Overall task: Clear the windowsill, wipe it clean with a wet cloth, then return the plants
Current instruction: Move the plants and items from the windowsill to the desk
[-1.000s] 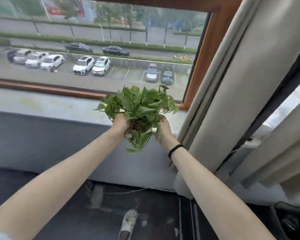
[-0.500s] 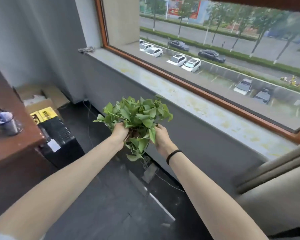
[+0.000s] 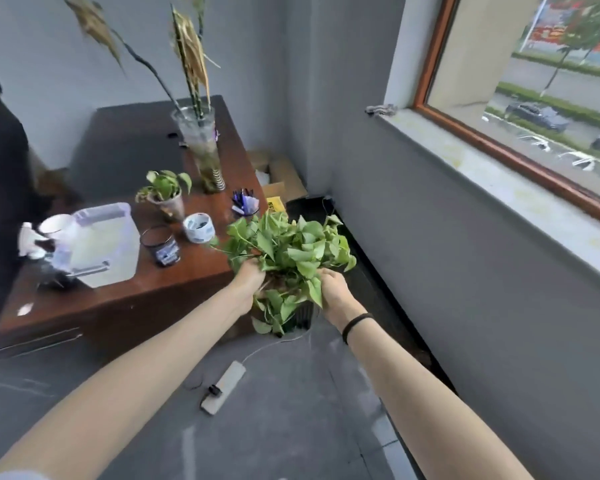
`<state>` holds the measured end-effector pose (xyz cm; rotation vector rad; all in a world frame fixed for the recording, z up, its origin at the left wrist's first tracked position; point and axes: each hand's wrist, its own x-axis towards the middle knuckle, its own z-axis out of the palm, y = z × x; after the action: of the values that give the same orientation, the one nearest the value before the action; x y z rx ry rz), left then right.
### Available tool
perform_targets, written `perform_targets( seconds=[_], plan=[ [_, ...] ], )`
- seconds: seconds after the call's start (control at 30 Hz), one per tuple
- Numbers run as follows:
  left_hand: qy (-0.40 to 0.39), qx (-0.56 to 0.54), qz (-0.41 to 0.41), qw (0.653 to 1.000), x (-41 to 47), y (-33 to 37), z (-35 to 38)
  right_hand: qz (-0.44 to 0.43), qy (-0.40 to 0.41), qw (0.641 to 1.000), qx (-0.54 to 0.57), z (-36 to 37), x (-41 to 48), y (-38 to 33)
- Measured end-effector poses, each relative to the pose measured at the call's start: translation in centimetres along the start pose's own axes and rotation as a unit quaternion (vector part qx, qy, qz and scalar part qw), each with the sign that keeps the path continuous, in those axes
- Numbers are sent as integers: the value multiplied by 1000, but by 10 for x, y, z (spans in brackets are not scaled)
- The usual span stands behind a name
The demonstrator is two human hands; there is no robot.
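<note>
Just right of the counter [image 3: 194,271], the potted pothos [image 3: 291,251] is gripped upright between left hand [image 3: 248,284] and right hand [image 3: 336,292]; counter lies nearer the left.

One camera sits on the person's head. It looks forward and down, close to the left hand [image 3: 248,280] and right hand [image 3: 336,294], between the brown wooden desk [image 3: 187,282] and pale stone windowsill [image 3: 499,183].

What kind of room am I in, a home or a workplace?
Probably an office, though a home study is possible. A wooden desk holds a pen cup, a power strip lies on the floor, and the window overlooks a car park.
</note>
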<state>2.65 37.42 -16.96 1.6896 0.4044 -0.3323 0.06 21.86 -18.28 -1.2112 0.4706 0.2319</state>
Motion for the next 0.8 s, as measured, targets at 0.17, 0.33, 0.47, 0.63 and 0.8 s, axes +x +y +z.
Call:
perform_targets(
  seconds=[0.17,0.33,0.47,0.63,0.8],
  plan=[
    [33,-28,-54,998,40,-18,-57,19,-12,999,-46,55,38,17],
    [55,-100,-73,991,68,-22,-79,41,-27,994,-102,86,85,25],
    [104,-118,-89,984,103,-22,-88,47,-48,984,-165,106,127,27],
    [136,-141,-124,973,142,-24,-96,59,-64,973,-215,126,178,28],
    [160,-155,-150,963,166,-33,-108,83,-81,962,-248,144,204,32]
  ],
)
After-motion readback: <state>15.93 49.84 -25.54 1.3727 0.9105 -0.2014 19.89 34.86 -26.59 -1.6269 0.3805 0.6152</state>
